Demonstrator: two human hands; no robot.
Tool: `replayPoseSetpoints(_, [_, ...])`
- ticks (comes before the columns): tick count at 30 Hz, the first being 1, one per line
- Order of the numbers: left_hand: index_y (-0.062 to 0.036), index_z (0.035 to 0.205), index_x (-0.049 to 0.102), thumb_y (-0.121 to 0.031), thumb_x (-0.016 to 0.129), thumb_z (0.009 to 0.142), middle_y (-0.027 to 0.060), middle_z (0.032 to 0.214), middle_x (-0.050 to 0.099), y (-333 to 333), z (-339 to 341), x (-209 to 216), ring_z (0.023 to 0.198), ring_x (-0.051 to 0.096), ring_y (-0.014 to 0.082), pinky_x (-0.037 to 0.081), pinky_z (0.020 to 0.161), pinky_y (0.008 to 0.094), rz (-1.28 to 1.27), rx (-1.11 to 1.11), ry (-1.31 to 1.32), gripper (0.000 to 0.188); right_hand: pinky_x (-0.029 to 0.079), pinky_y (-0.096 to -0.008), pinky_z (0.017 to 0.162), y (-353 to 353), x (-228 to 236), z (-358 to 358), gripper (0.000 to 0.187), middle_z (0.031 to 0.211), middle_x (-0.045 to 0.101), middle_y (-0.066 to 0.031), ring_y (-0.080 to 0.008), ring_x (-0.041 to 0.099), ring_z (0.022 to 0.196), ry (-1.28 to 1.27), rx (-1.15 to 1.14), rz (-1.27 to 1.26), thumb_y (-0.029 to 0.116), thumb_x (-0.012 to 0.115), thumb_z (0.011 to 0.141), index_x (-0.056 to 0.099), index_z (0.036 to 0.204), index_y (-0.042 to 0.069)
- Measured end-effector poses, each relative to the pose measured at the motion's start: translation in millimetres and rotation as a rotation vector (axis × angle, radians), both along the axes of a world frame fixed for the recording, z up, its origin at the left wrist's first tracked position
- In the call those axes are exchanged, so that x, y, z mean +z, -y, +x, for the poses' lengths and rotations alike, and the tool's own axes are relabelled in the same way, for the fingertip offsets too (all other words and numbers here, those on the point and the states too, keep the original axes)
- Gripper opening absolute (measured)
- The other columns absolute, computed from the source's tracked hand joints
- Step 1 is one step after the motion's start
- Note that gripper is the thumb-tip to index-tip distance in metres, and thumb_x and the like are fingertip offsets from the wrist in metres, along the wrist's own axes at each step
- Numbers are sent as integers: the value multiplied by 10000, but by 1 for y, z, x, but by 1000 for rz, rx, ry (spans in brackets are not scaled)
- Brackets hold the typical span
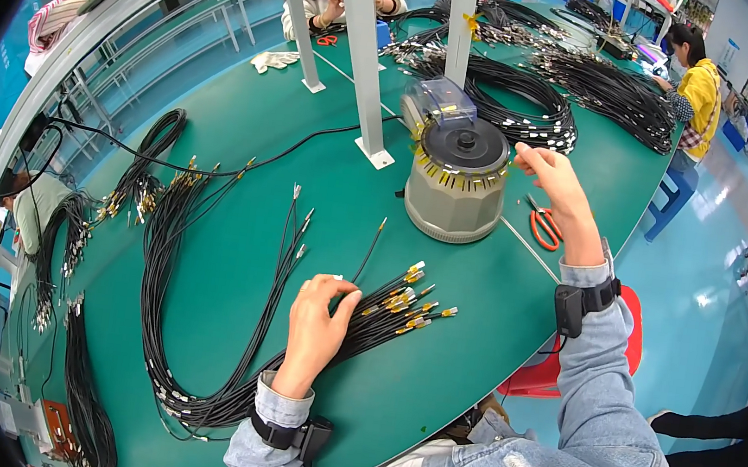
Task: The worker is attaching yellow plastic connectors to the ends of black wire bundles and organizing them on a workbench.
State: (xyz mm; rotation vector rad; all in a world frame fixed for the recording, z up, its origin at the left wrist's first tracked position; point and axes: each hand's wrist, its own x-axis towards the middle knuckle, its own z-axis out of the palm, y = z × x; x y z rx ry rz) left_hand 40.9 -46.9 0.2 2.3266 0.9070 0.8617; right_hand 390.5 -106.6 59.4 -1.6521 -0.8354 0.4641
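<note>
Right hand, fingertips close together, sits beside round grey black-topped tape dispenser; can't tell if gripping anything. Left hand, fingers curled, at black cable bundle on green bench, grip unclear. Many bundle ends look yellow-taped; several stray white-tipped cables seem left.

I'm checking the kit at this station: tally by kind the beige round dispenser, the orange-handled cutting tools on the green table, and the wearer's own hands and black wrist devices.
Beige round dispenser: 1
Orange-handled cutting tools: 2 (near one, far one)
Wearer's hands: 2 (left hand, right hand)
Black wrist devices: 2 (left one, right one)
Total: 7
</note>
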Motion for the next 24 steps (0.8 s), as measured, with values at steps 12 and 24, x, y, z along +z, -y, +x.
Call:
replayPoseSetpoints(12, [1, 839, 632, -141, 607, 823, 103, 863, 623, -19, -15, 4, 705, 564, 224, 449, 625, 317, -152, 129, 88, 145, 349, -252, 683, -6, 13, 19, 209, 795, 591, 15, -72, 483, 755, -58, 137, -9, 289, 622, 804, 630, 797, 80])
replayPoseSetpoints(24, [12, 844, 630, -137, 603, 829, 95, 845, 621, -25, -16, 1, 666, 550, 200, 444, 607, 310, -193, 140, 100, 152, 402, -253, 745, -14, 9, 28, 221, 838, 627, -25, -101, 538, 800, 74, 253, -143, 225, 621, 807, 659, 857, 13])
